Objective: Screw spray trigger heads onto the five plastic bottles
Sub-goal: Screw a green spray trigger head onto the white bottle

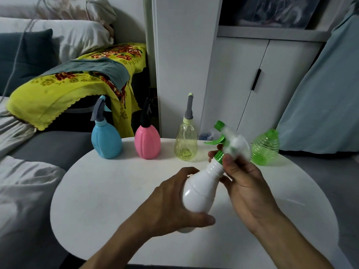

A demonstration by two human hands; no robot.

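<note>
My left hand [174, 202] grips the body of a white bottle [202, 189], held tilted above the round white table [108, 191]. A white and green spray trigger head [231, 140] sits on its neck, blurred. My right hand [242, 177] has its fingers around the green collar [219, 156] of that head. At the table's far edge stand a blue bottle [105, 140], a pink bottle [147, 142] and a clear yellow bottle [186, 142], each with a trigger head on top. A clear green bottle [266, 146] stands at the far right, its top without a head.
A grey sofa with white bedding [23, 181] lies to the left. A yellow floral cloth [64, 90] drapes over something behind the table. White cabinet doors [252, 84] stand at the back and a pale blue cushion [326, 105] leans at the right.
</note>
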